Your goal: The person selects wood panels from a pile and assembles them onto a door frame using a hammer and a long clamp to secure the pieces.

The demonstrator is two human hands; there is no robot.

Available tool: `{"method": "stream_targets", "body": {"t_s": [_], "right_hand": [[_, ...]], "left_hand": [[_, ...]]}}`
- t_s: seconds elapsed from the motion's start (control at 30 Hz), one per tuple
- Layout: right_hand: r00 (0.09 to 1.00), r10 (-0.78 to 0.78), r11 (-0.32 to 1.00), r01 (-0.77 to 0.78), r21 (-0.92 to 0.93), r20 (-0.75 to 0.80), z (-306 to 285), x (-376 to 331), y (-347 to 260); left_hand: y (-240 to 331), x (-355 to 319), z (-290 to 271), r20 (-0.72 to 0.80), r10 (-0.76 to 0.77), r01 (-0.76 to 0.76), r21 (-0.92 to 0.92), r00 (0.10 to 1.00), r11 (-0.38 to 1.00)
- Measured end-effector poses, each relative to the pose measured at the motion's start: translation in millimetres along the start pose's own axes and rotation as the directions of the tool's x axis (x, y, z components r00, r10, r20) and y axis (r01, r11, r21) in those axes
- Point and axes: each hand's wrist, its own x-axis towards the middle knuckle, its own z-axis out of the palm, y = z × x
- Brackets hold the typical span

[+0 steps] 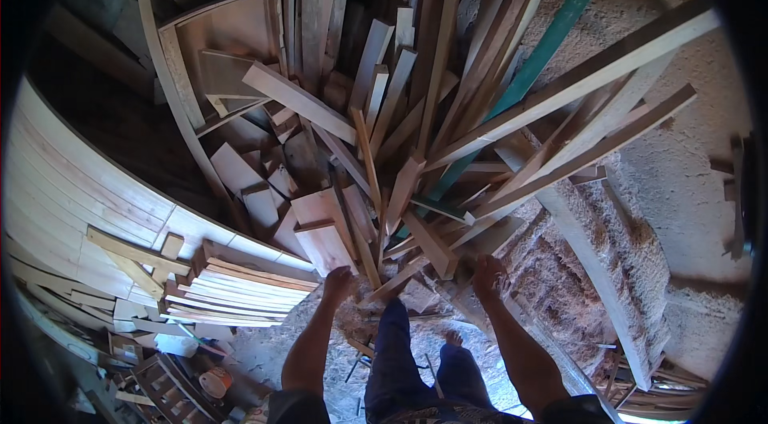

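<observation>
My left hand (339, 285) is at the lower end of a short, pale wooden board (327, 246) that leans on the pile. Its fingers overlap the board's edge, and I cannot make out whether they close on it. My right hand (487, 275) hovers to the right of a thick wooden block (432, 246), its fingers loosely bent and apart with nothing visible in them. Between the hands, a thin wooden strip (398, 278) lies slanted. Longer planks (552, 104) and a green strip (538, 56) fan out from the same heap.
Stacked pale slats (248, 296) stand at the left, beside a large panelled surface (88, 176). Sawdust (552, 288) is heaped on the right, with a long plank (596, 288) across it. An orange bucket (215, 382) sits at the lower left. My legs (400, 368) are close to the pile.
</observation>
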Motion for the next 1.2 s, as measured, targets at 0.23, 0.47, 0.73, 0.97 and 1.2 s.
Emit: {"method": "stream_targets", "body": {"t_s": [0.23,0.47,0.73,0.97,1.2], "right_hand": [[0.989,0.033,0.997,-0.021,-0.079,0.145,-7.0,14.7,-18.0],[0.976,0.061,0.998,-0.059,-0.017,0.208,-14.4,13.9,-14.2],[0.950,0.177,0.984,-0.168,-0.056,0.256,-44.2,31.1,-49.7],[0.953,0.197,0.979,-0.179,-0.098,0.229,-48.0,27.1,-39.7],[0.961,0.159,0.987,-0.153,-0.045,0.227,-46.7,29.9,-39.1]], "left_hand": [[73.9,100.5,11.5,0.015,0.172,-0.172,0.008,0.985,0.985],[258.9,149.3,23.4,-0.098,0.488,-0.487,0.036,0.867,0.872],[392.8,128.3,70.2,0.071,0.859,-0.762,0.503,0.507,0.408],[385.7,88.2,106.4,0.431,0.777,-0.806,0.570,0.460,0.161],[346.2,90.2,140.6,0.602,0.585,-0.837,0.338,0.544,0.431]]}}
